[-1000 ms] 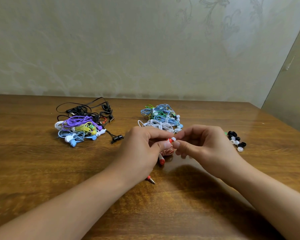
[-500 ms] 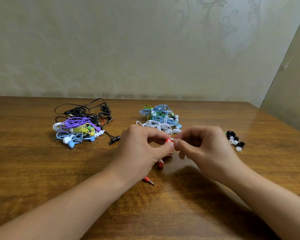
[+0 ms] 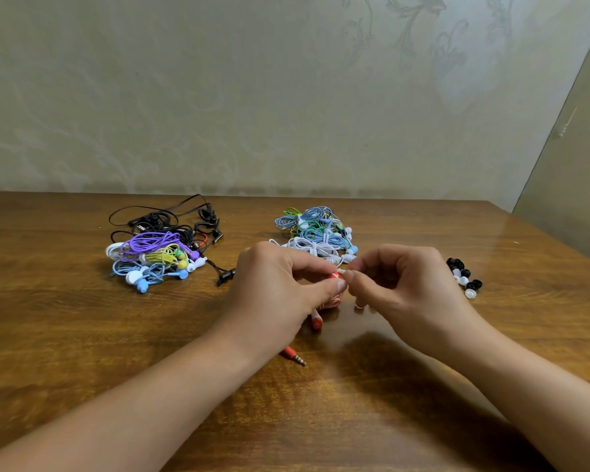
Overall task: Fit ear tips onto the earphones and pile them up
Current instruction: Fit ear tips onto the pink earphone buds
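Both hands are meeting above the middle of the tabletop (image 3: 82,335), fingertips together. The left hand (image 3: 280,294) is pinching a red earbud (image 3: 335,275) between thumb and forefinger, the other fingers curled under. The right hand (image 3: 406,287) is pinching a small white ear tip (image 3: 341,271) against the earbud's end; whether the tip is seated cannot be told. Red cable (image 3: 332,302) from the same earphone is bunching under the left palm. A second red earbud (image 3: 316,322) is hanging or lying just below the hands, and the red jack plug (image 3: 294,356) is lying on the wood nearer the front edge.

One tangled pile of earphones (image 3: 160,253), black, purple, yellow and blue, is lying toward the far left of the tabletop. A second pile (image 3: 315,233), blue, green and white, is lying just behind the hands, nearer the far edge. A small cluster of loose black and white ear tips (image 3: 464,275) is lying toward the right edge, beside the right hand but apart from it.
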